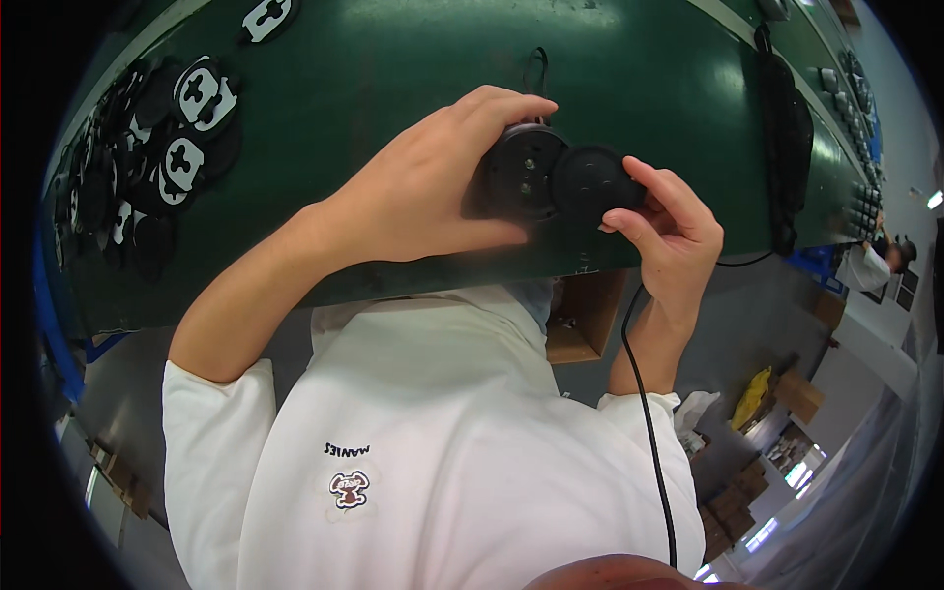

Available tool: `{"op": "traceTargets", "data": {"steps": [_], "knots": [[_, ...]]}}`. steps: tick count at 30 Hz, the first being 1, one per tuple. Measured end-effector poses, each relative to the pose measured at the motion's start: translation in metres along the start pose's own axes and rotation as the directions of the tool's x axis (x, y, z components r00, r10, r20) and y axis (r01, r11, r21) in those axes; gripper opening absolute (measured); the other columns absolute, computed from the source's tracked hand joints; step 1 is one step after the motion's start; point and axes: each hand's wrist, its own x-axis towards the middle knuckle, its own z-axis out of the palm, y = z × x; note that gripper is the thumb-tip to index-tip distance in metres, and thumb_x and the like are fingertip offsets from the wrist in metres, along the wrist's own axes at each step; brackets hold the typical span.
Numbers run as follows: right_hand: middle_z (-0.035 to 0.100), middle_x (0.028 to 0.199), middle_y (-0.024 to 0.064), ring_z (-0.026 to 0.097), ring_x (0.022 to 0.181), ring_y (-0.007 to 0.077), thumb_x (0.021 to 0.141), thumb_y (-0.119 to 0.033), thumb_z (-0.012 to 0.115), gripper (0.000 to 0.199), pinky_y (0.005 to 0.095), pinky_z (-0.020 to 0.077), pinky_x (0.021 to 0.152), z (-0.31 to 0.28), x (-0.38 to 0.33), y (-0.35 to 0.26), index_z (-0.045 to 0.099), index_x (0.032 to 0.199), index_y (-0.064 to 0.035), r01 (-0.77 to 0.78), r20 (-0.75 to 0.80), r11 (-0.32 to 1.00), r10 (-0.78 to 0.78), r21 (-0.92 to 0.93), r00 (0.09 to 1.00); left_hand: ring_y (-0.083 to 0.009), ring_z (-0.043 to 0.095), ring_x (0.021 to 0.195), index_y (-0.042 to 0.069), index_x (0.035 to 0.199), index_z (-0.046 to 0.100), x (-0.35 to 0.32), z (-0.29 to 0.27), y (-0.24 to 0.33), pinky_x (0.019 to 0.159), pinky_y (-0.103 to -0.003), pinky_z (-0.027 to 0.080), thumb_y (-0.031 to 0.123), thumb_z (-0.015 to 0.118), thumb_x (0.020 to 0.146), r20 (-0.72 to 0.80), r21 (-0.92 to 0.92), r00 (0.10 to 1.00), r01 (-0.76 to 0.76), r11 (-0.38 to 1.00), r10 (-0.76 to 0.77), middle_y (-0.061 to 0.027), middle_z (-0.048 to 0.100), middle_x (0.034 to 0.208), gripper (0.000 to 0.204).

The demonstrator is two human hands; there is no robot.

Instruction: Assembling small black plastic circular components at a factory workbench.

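My left hand (442, 177) is wrapped round a round black housing (524, 175) whose inside faces up and shows two small metal screw-like spots. A thin black loop (536, 71) sticks out from the housing's far side. In my right hand (674, 216) a flat round black disc (593, 183) is pinched at its right edge between thumb and fingers. The disc meets the housing's right side and seems to overlap it a little. Both are held over the near edge of the green table (393, 59).
Black round pieces with white inserts (182, 162) lie heaped on the table's left, one more piece (265, 20) at the far edge. A long black bag-like thing (787, 138) lies on the right. Below the table edge stands a cardboard box (590, 320). A black cable (644, 393) passes my right arm.
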Motion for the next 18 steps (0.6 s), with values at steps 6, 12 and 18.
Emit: {"op": "traceTargets", "data": {"steps": [6, 12, 18], "knots": [[0.073, 0.097, 0.0085, 0.061, 0.073, 0.0137, 0.068, 0.003, 0.092, 0.047, 0.0214, 0.0475, 0.065, 0.007, 0.003, -0.018, 0.081, 0.114, 0.0026, -0.021, 0.015, 1.0, 0.021, 0.019, 1.0, -0.0281, 0.065, 0.124, 0.006, 0.15, 0.053, 0.0, 0.003, 0.001, 0.111, -0.04, 0.052, 0.007, 0.095, 0.069, 0.003, -0.066, 0.994, 0.11, 0.992, -0.11, -0.0105, 0.064, 0.143, 0.091], [0.073, 0.111, 0.0109, 0.066, 0.091, 0.0184, 0.068, -0.001, 0.093, 0.046, 0.0265, 0.0527, 0.079, 0.024, 0.016, 0.003, 0.082, 0.112, 0.0017, 0.262, 0.038, 0.963, -0.264, 0.055, 0.964, -0.028, 0.069, 0.113, 0.008, 0.142, 0.058, 0.0, 0.004, -0.003, 0.099, -0.037, 0.056, 0.009, 0.092, 0.074, -0.07, -0.091, 0.996, 0.049, 0.995, -0.055, -0.0086, 0.068, 0.13, 0.076], [0.071, 0.123, 0.0128, 0.066, 0.111, 0.0245, 0.069, -0.004, 0.094, 0.045, 0.0333, 0.0541, 0.095, 0.033, 0.013, 0.013, 0.082, 0.113, 0.0006, 0.076, 0.035, 0.986, -0.082, 0.152, 0.996, -0.0258, 0.068, 0.11, 0.007, 0.138, 0.062, 0.001, 0.0, -0.004, 0.097, -0.036, 0.056, 0.01, 0.093, 0.075, -0.069, -0.126, 0.996, 0.041, 0.991, -0.05, -0.0085, 0.069, 0.131, 0.07]]}}
